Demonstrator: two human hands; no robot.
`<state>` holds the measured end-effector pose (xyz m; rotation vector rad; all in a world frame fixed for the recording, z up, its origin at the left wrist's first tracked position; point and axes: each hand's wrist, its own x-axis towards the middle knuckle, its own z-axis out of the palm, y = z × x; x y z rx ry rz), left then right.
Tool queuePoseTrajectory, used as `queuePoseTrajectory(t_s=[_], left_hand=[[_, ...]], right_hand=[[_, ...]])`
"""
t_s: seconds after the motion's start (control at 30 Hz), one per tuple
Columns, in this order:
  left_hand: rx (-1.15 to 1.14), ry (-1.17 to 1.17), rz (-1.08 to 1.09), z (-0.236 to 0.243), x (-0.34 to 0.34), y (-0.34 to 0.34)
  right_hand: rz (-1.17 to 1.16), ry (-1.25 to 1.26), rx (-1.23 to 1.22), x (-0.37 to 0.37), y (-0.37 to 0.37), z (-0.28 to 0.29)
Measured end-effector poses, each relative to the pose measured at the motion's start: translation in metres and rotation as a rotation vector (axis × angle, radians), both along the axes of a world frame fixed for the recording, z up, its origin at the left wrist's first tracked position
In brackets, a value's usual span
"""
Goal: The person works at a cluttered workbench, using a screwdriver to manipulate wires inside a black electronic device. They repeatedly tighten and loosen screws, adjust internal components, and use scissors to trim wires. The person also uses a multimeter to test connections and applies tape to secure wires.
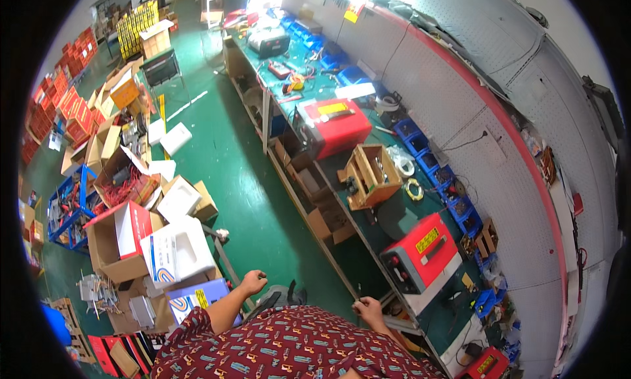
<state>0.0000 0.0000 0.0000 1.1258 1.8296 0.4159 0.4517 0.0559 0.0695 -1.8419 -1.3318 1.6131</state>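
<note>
My left hand (pixel 254 282) hangs low in front of me with its fingers curled, and nothing shows in it. It is nearest to the boxes on the left. My right hand (pixel 369 310) is closed beside the workbench's near edge; a small thin thing seems to stick up from its fingers, too small to name. To the right of that hand, a red machine with a black handle (pixel 427 247) stands on the green-topped bench (pixel 394 214). Farther along are a wooden box holding tools (pixel 373 175) and a second red machine (pixel 335 126).
Blue parts bins (pixel 440 175) line the back of the bench below a pegboard wall (pixel 486 142). On the left are open cartons (pixel 108 244), white foam packing (pixel 187 247) and a blue metal rack (pixel 72 208). A green floor aisle (pixel 243 201) runs between, with a black chair (pixel 160 69) farther off.
</note>
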Motion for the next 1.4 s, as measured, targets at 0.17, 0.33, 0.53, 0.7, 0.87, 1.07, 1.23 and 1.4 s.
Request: queuePoseTrajectory(t_s=[0.17, 0.33, 0.53, 0.7, 0.87, 1.07, 1.23, 1.4], left_hand=[[0.118, -0.284, 0.133, 0.083, 0.009, 0.116], [0.156, -0.68, 0.06, 0.155, -0.029, 0.194], [0.285, -0.729, -0.126, 0.182, -0.124, 0.301], [0.181, -0.647, -0.058, 0.18, -0.246, 0.372], [0.211, -0.547, -0.132, 0.198, -0.329, 0.439], [0.219, -0.47, 0.07, 0.191, -0.409, 0.492], [0.03, -0.371, 0.199, 0.129, -0.501, 0.507], [-0.004, -0.115, 0.281, 0.074, -0.586, 0.518]], right_hand=[[0.178, 0.204, 0.279, -0.116, 0.142, 0.063], [0.234, 0.513, 0.188, -0.26, 0.221, 0.129], [0.17, 0.628, 0.128, -0.407, 0.326, 0.157], [0.329, 0.625, 0.028, -0.522, 0.405, 0.152], [0.366, 0.616, 0.048, -0.594, 0.466, 0.14], [0.059, 0.322, 0.337, -0.606, 0.617, 0.171], [0.032, -0.348, 0.541, -0.555, 0.776, 0.11], [0.193, -0.945, 0.297, -0.533, 0.868, 0.053]])
